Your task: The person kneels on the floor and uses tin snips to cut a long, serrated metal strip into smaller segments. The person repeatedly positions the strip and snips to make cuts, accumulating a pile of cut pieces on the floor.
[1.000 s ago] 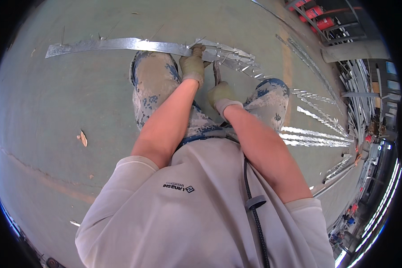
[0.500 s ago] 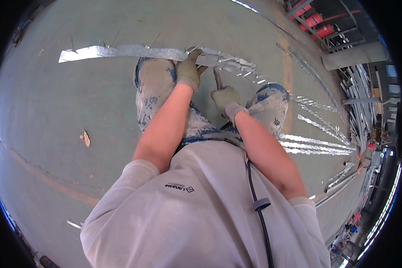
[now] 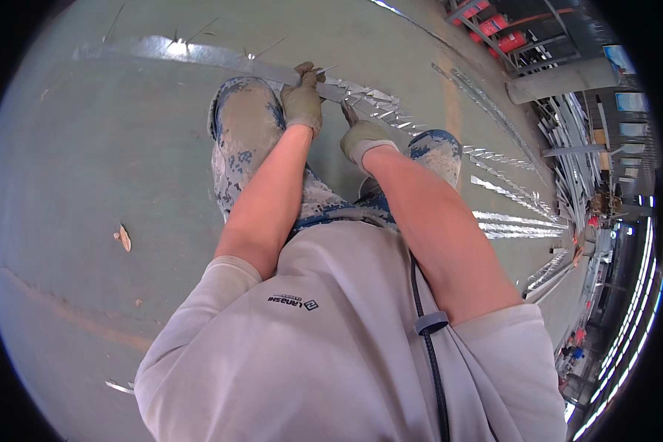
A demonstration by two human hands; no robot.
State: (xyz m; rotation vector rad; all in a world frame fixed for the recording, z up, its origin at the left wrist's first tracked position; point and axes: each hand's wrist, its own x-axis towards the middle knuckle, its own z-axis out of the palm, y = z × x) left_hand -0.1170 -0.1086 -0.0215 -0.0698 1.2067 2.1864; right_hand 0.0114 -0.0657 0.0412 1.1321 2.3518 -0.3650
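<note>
A long, shiny sheet-metal strip [image 3: 228,57] lies across the view just beyond my knees. Thin, pointed slivers stick up from it, and its right part [image 3: 383,107] is cut into slanted teeth. My left hand [image 3: 302,102], in a greenish work glove, is closed on the strip near its middle. My right hand [image 3: 365,138], gloved too, grips a dark hand tool [image 3: 348,112], its end pointing up at the strip's near edge. The tool's exact kind is hard to make out. The strip's left end is blurred.
More toothed metal strips [image 3: 519,225] lie on the green floor [image 3: 66,162] to the right. Behind them are a heap of long metal profiles [image 3: 574,158], a thick grey tube [image 3: 563,79] and red cylinders [image 3: 488,26] on a rack. A dry leaf [image 3: 125,237] lies at left.
The strip's left end has swung farther away and to the left. Both hands have moved slightly away from my body and leftward, keeping their grips. The whole view has shifted a little.
</note>
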